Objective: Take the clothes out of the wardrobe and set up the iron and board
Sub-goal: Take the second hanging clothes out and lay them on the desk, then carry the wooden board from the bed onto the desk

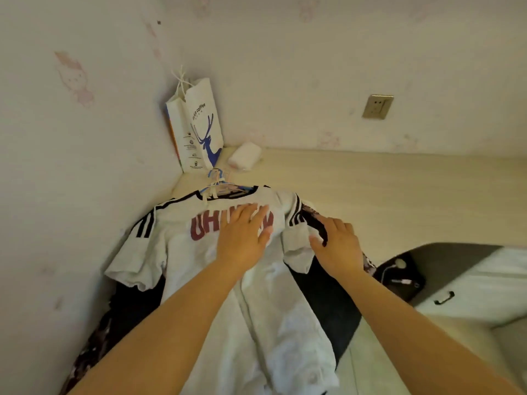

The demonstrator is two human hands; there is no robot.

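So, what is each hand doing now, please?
Left hand: open, flat on the white shirt.
Right hand: open, resting on the shirt's sleeve.

Cream surface [399, 195] carries clothes [199, 266], paper bag [199, 124], white roll [244, 155].

Both bare arms reach forward from the bottom edge, forearms running up and converging slightly toward the middle. The left hand [242, 238] lies palm down, fingers straight and held close together, pointing up and to the right — the thumb splayed out to the right side. The right hand [338, 245] sits just beside it, well short of touching, also palm down, with its fingers gently bent at the knuckles and pointing up-left — the thumb angled toward the left hand. Neither hand is curled round anything; both press flat. The wrists are straight, in line with the forearms.
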